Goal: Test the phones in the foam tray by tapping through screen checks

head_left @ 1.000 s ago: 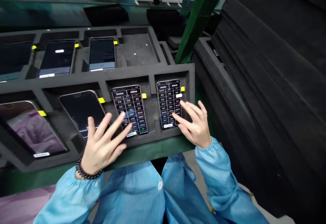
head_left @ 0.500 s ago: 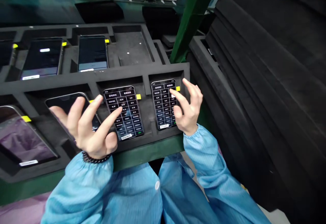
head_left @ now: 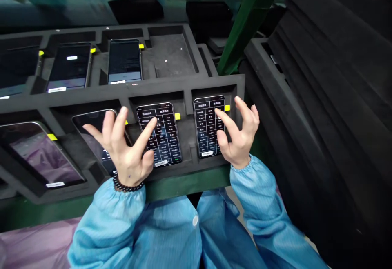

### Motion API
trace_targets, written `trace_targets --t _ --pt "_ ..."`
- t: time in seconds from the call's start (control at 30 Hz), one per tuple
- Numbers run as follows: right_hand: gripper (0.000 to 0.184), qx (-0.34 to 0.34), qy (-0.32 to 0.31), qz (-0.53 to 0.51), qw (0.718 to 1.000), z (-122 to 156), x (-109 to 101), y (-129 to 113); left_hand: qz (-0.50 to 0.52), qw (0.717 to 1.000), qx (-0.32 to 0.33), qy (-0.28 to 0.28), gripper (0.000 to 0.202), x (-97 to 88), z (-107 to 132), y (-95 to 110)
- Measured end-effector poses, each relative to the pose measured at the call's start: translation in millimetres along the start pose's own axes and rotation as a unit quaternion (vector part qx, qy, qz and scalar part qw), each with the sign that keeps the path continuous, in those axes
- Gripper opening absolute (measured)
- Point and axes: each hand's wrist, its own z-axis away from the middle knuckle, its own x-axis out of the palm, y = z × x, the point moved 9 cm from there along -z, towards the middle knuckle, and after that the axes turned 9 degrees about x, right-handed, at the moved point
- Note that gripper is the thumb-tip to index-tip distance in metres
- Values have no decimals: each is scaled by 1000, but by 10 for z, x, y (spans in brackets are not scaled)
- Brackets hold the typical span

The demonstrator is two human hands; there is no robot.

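Tapping two phones at once: left hand [head_left: 127, 154] fingers spread over middle phone [head_left: 159, 133], right hand [head_left: 240, 134] forefinger on right phone [head_left: 208, 126], foam tray [head_left: 183, 85] holding both tilted.

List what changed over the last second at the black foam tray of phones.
Both hands moved up the lit menu screens: left hand forefinger onto the middle phone, right hand forefinger higher on the rightmost phone. Nothing grasped or released. Phones stayed seated in the black foam tray.

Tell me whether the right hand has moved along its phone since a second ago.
Yes. The right hand has moved up the rightmost phone: its forefinger was near the screen's middle and is now near the top, level with the yellow tab.
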Motion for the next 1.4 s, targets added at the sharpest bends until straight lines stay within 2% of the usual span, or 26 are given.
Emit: trace_targets --t 0.13,0.27,0.47,0.57,0.7,0.8,0.93,1.0,1.13,1.23,1.3,1.4 --pt "45 24 41 -37 998 4 -102 54 -17 995 26 93 65 -246 50 17" --pt "44 50 42 -56 996 0 -95 110 -17 993 10 120 63 -335 155 -3" --pt "41 49 39 -52 997 0 -82 113 -10 997 -31 75 62 -259 250 -42" --pt "38 41 35 -53 997 -6 -87 102 -13 998 -42 53 62 -219 200 -50" --pt "37 18 16 -24 999 -37 -44 24 -17 998 -59 -16 61 -82 86 -72" --pt "37 -3 -12 9 1000 -79 46 -76 -16 997 -63 -41 59 -16 31 -70" --pt "42 -20 -85 57 995 -122 232 -174 -6 996 -70 -62 56 43 19 -68" --pt "43 -26 -104 66 992 -125 270 -194 0 996 -68 -54 56 27 9 -55" --pt "41 -1 -38 49 998 -126 124 -148 1 998 -47 -36 59 -12 -70 19" --pt "41 30 -36 53 998 -102 102 -64 5 998 -25 -64 58 41 -151 102" --pt "42 36 -35 42 998 -87 94 -34 16 995 -36 -91 56 92 -184 118" --pt "45 48 8 17 999 -67 11 7 27 991 -62 -115 54 137 -198 111"
